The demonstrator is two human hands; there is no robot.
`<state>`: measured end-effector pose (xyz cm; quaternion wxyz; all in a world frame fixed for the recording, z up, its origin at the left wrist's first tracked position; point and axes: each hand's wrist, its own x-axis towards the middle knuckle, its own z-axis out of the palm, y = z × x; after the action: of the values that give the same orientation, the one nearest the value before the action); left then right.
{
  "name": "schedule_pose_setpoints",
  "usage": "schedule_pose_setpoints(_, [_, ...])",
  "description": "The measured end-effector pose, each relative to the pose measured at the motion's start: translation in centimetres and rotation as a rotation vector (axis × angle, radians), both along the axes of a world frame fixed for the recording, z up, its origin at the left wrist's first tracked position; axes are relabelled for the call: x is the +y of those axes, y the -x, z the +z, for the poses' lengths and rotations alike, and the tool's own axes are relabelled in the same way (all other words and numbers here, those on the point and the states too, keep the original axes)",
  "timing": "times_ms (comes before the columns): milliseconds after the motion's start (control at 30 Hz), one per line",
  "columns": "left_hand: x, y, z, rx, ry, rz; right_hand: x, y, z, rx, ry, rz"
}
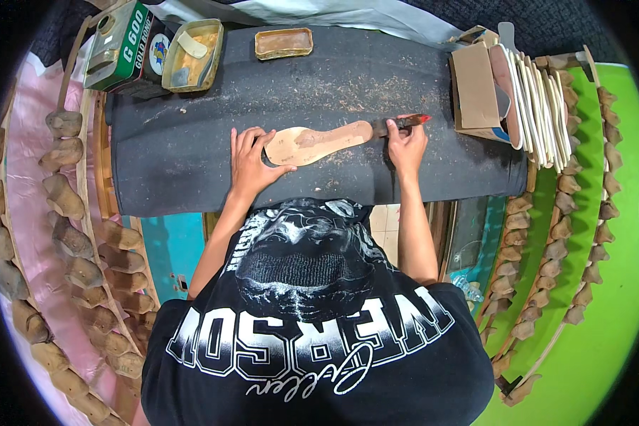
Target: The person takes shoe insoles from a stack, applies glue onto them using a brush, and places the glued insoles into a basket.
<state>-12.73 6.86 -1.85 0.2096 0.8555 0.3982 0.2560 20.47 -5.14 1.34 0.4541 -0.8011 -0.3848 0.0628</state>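
Observation:
A tan shoe insole [318,142] lies flat on the dark-covered table, its wide end to the left and its narrow heel to the right. A darker, wet-looking patch covers its heel half and reaches into the middle. My left hand [252,157] grips the wide end, fingers along the far left edge and thumb at the near edge. In my right hand [406,148] is a brush [408,123] with a dark handle and a red tip, pinched between thumb and fingers. Its working end points left, close beside the heel; whether it touches is hard to tell.
At the back left stand a green, white and dark metal can [124,53] and a tub [194,60] holding pale scrapers. A shallow tray [284,44] sits at the back. On the right are a cardboard box [474,85] and stacked insoles [543,106]. Shoe lasts [67,195] line side racks.

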Motion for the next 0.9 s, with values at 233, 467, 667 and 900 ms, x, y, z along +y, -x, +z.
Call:
schedule_pose_setpoints(233, [0.1, -0.2, 0.0, 0.004, -0.004, -0.005, 2.6, -0.2, -0.7, 0.145, 0.04, -0.057])
schedule_pose_setpoints(467, [-0.1, 0.2, 0.0, 0.013, -0.005, -0.003, 3.0, -0.2, 0.6, 0.115, 0.122, -0.066])
schedule_pose_setpoints(667, [0.1, -0.2, 0.2, -0.005, -0.002, -0.019, 1.4, -0.3, -1.0, 0.215, 0.018, -0.023])
schedule_pose_setpoints(900, [0.1, -1.1, 0.3, 0.009, -0.026, 0.007, 0.9, 3.2, 2.1, -0.359, 0.033, 0.139])
